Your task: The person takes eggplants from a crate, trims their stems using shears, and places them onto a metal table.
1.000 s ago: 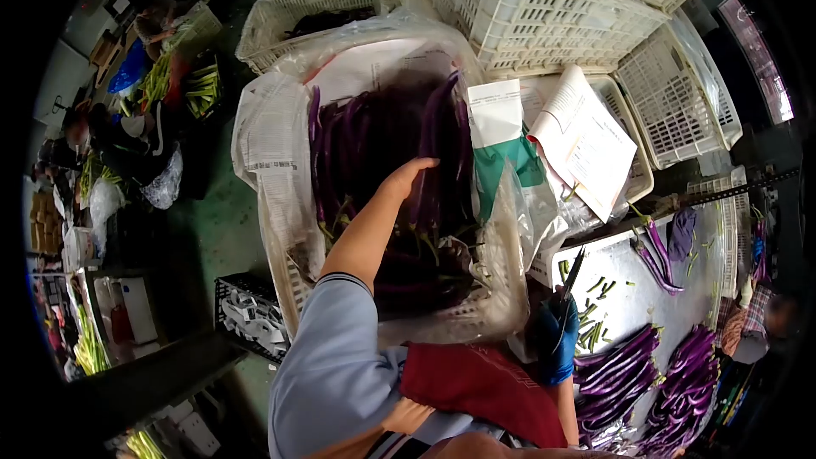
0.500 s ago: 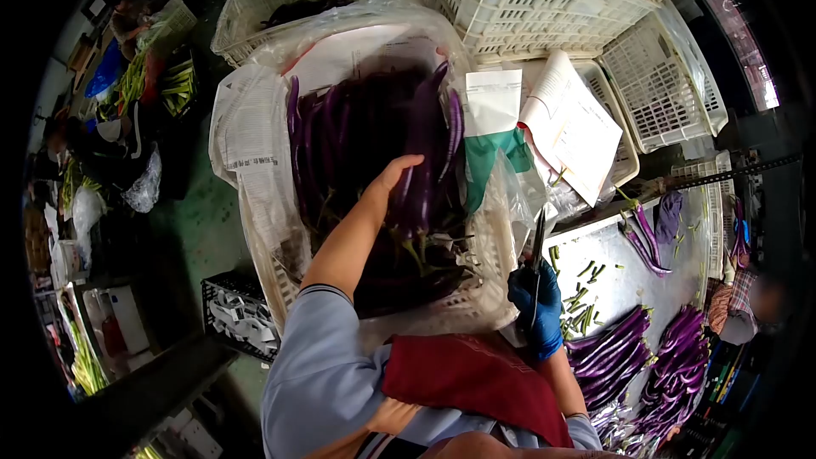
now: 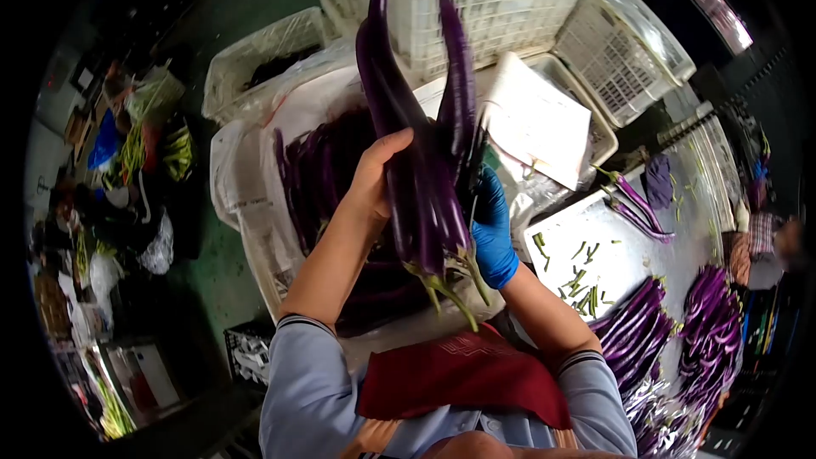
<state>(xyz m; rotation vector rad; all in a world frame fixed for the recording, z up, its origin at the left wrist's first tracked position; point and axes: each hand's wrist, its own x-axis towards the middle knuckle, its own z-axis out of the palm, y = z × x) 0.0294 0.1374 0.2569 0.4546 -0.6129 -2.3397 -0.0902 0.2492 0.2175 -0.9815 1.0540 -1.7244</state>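
Note:
A bunch of long purple eggplants [image 3: 421, 195] is raised over the crate, stems toward me. My left hand [image 3: 376, 172], bare, grips the bunch from the left with the thumb across it. On the bunch's right side, my right hand [image 3: 493, 229] in a blue glove is closed round a dark, narrow-bladed cutting tool [image 3: 478, 153] and lies against the eggplants. Whether the tool is a knife or scissors I cannot tell; the eggplants and fingers cover much of it. Below, more eggplants [image 3: 310, 174] lie in the paper-lined crate [image 3: 255, 234].
White plastic crates [image 3: 501, 21] are stacked behind. Paper sheets [image 3: 544, 123] lie over another crate. On the metal table [image 3: 552, 242] at right are cut stem pieces [image 3: 582, 293] and eggplant piles [image 3: 637, 331]. Another person [image 3: 761, 242] is at the far right.
My left hand has lifted a bunch of eggplants up from the crate. My right hand, with the bladed tool, has moved left and up against the bunch.

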